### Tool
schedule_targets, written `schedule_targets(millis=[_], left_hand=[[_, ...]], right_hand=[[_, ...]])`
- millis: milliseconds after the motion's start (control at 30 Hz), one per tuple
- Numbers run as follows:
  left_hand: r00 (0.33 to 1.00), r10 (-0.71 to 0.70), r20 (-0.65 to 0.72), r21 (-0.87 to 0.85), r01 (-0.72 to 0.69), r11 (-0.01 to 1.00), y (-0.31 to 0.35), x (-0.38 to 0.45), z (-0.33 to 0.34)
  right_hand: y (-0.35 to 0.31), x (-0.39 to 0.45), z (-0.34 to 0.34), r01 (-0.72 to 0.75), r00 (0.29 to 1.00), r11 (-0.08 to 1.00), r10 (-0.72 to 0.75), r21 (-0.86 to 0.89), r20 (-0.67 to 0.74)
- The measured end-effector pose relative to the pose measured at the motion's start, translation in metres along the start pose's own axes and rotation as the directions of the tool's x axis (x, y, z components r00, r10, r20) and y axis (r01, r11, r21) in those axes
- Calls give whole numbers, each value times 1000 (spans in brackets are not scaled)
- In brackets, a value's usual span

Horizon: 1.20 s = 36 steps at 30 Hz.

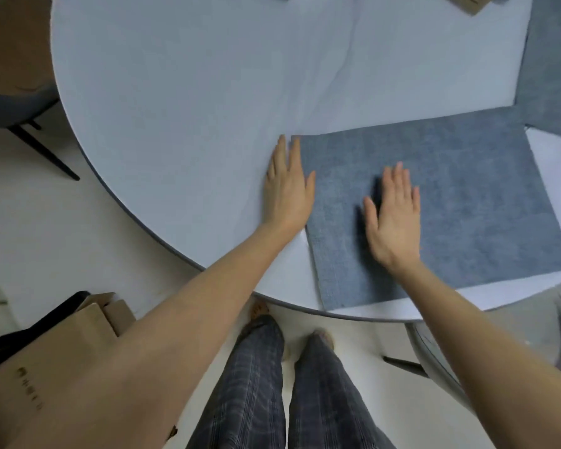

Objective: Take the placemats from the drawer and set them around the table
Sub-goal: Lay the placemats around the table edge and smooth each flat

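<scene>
A blue-grey placemat (460, 202) lies flat near the front edge of the round white table (175, 108). My left hand (289, 186) rests flat with straight fingers along the mat's left edge, partly on the bare tabletop. My right hand (392, 212) lies flat on the mat's middle-left with fingers straight. A second blue-grey placemat (551, 59) lies at the table's right side, its corner touching the first mat's far right corner.
A dark chair (20, 115) stands at the left of the table and a pale chair (486, 351) at the front right. A brown paper bag with black straps (78, 338) hangs at my lower left. A brown object (467, 1) sits at the table's far edge.
</scene>
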<state>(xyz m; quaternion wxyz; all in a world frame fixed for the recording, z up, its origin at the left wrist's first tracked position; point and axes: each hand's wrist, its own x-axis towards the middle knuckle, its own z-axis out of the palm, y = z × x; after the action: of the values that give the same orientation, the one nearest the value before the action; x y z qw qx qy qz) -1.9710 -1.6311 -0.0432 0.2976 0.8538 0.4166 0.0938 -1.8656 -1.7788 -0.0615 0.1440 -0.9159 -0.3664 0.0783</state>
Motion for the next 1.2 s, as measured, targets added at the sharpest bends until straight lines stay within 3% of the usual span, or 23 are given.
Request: schedule_targets(millis=[67,167,233,367,600,667,733,800,833,933,1033,1100,1200], left_hand=[[992,-124,-1,-218,121,968,1,-46,-4],[965,-255,63,-71,259,963,0,-108,5],[969,-246,21,9,246,969,1,-135,17],[981,-153,-119,-52,148,988,3,-162,47],[947,-248,-203,-178,214,960,18,-158,52],[921,-370,-126,-291,322,901,39,-152,45],[828,-557,66,-393,535,748,54,-136,38],[728,-662,180,-396,670,629,61,-120,33],[704,-686,182,-355,698,622,64,-115,32],[739,-674,-13,-211,657,724,71,-117,42],[808,-565,-166,-346,489,801,64,-122,54],[811,-563,-159,-535,408,740,56,-117,57],[805,-586,-92,-675,383,631,53,-113,56]], right_hand=[[4,-36,3,172,983,984,-169,-42,77],[17,-66,12,221,970,965,-201,-144,140],[19,-68,14,203,975,962,-182,-182,126],[20,-71,16,204,976,962,-186,-184,114],[22,-70,19,171,983,977,-162,-124,82],[21,-67,16,108,993,994,-108,5,43],[22,-65,14,54,999,985,-52,165,-17],[23,-65,14,54,998,979,-44,198,-53],[23,-65,15,61,997,983,-51,175,-61],[24,-66,19,75,996,994,-71,80,-53],[24,-66,22,71,997,997,-70,13,-45],[23,-65,22,66,997,998,-66,-4,-37],[23,-65,21,38,999,999,-38,-8,-10]])
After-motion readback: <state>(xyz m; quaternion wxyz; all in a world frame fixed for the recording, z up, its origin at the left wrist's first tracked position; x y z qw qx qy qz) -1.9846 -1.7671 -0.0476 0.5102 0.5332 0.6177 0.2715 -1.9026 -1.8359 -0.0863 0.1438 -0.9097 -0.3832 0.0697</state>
